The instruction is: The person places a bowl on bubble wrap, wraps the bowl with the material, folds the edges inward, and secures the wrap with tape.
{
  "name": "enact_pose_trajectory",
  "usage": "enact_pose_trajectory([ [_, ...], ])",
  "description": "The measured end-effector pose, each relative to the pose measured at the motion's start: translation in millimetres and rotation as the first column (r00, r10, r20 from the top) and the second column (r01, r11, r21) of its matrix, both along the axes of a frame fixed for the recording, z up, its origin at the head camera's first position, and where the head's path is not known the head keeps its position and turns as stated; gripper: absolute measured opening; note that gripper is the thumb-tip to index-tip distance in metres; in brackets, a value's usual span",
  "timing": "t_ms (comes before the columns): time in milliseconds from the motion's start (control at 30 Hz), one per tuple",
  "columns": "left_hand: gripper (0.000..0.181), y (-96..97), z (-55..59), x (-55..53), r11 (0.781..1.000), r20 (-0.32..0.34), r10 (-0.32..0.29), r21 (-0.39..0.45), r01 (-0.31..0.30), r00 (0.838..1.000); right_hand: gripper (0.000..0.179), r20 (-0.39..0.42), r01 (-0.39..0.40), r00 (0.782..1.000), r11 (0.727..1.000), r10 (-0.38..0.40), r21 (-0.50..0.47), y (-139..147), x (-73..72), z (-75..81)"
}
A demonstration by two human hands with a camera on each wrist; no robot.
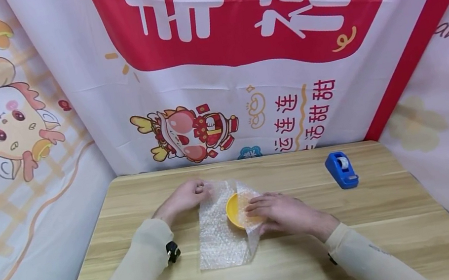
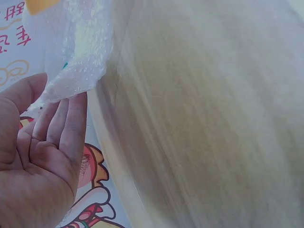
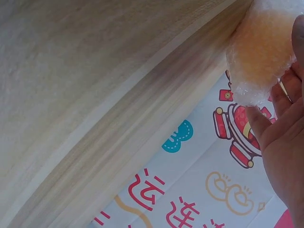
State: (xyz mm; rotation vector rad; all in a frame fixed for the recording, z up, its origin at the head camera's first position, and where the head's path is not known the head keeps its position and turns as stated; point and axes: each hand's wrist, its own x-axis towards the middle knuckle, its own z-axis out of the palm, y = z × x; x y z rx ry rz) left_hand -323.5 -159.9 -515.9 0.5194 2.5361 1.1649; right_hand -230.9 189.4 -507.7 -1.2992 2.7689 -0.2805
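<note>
A yellow bowl point(image 1: 232, 211) sits on a sheet of bubble wrap point(image 1: 221, 240) in the middle of the table. The right-hand part of the sheet is folded over the bowl and covers about half of it. My right hand point(image 1: 280, 213) holds this folded part against the bowl's right side, fingers on top and thumb lower down. At the sheet's far left corner, my left hand point(image 1: 185, 199) pinches the edge. In the left wrist view, the wrap's edge lies between the thumb and the fingers, whose tips are partly hidden behind it.
A blue tape dispenser point(image 1: 341, 170) with a roll of tape stands at the back right of the wooden table point(image 1: 318, 263). Printed cloth point(image 1: 213, 77) hangs behind the table and along both sides.
</note>
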Motion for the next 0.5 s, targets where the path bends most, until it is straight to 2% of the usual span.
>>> enact_pose_trajectory([
  [167, 0.040, -1.1, 1.4, 5.6, 1.000, 0.033, -0.006, -0.011, 0.007, 0.999, 0.053, -0.003, -0.001, 1.000, 1.000, 0.001, -0.018, 1.5, -1.6, -1.2],
  [500, 0.037, -3.6, 7.8, 11.3, 1.000, -0.019, 0.008, 0.005, -0.008, 1.000, 0.043, -0.080, -0.052, 0.996, 0.998, 0.049, -0.039, 4.5, -2.0, -4.4],
])
